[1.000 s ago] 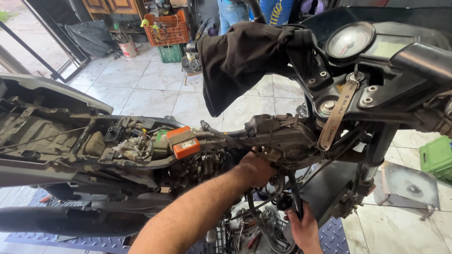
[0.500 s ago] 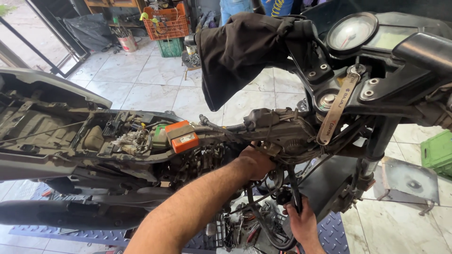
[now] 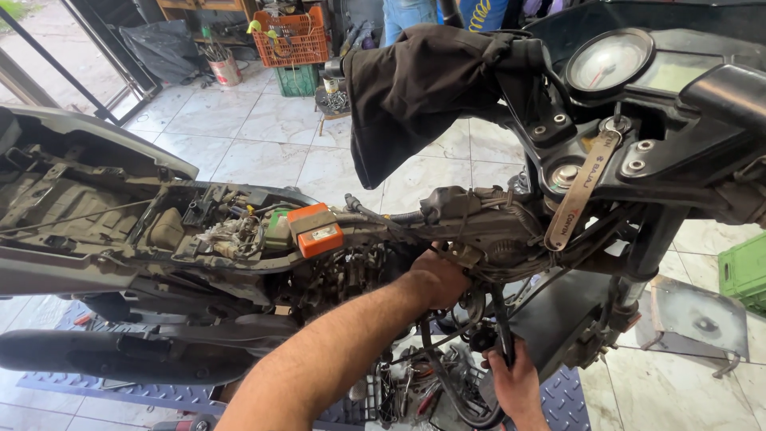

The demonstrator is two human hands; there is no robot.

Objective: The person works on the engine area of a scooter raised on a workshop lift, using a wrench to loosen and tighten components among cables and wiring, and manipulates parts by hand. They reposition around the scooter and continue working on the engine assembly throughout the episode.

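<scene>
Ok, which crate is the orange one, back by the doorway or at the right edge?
The orange crate is at the back, stacked on a green crate. The one at the right edge is green.

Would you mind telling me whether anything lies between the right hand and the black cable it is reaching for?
Nothing visible does: the right hand already grips the black cable below the frame, while the left hand presses into the wiring above.
</scene>
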